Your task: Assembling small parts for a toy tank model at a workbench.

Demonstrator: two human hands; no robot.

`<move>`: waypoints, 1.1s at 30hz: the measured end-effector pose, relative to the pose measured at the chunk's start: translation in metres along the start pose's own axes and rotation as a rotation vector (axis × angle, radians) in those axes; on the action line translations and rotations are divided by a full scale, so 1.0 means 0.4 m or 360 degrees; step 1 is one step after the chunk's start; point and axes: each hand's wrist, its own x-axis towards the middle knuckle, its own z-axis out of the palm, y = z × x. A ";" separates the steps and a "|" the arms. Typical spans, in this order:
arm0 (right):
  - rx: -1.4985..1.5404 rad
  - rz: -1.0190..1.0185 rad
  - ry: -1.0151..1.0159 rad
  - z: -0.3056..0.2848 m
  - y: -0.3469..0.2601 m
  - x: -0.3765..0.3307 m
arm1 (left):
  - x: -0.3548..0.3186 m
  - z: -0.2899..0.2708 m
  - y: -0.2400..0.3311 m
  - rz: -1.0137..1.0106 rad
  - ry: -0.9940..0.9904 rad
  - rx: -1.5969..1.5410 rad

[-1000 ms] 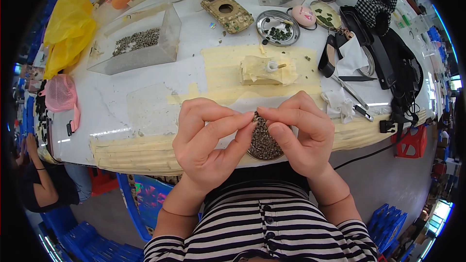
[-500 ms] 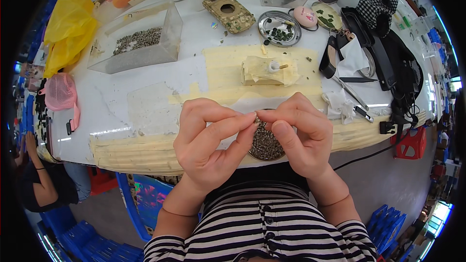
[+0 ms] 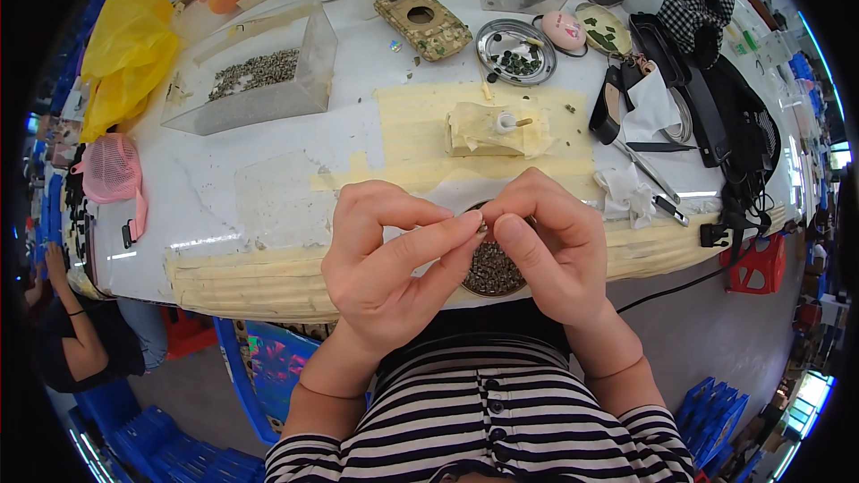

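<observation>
Because my left hand (image 3: 385, 255) seems to hold one tiny bit (image 3: 483, 227) by finger and thumb tips alone, I could easily lose it: an off-centre squeeze might flick it away, and a slip might drop it among the look-alikes in the bowl (image 3: 495, 294) below. My right hand (image 3: 559, 255) is bunched narrow, its fingertips right beside the left's; whether they grip the bit too, I cannot tell. Resting either wrist low could tip the bowl, which sits near the edge of the table (image 3: 197, 188). Starting from the left, a clear bin (image 3: 268, 112) has a loose heap of grey pieces (image 3: 255, 73); under my fingers, the bowl is thick with small brownish-grey ones (image 3: 495, 274); beyond, a round tin (image 3: 519, 81) carries dark green scraps (image 3: 519, 63); furthest right, a saucer (image 3: 594, 15) holds flat green flakes (image 3: 607, 39).
</observation>
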 end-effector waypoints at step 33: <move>-0.0351 -0.0200 0.0177 -0.010 -0.009 -0.013 | 0.001 0.000 0.004 -0.0045 -0.0054 -0.0046</move>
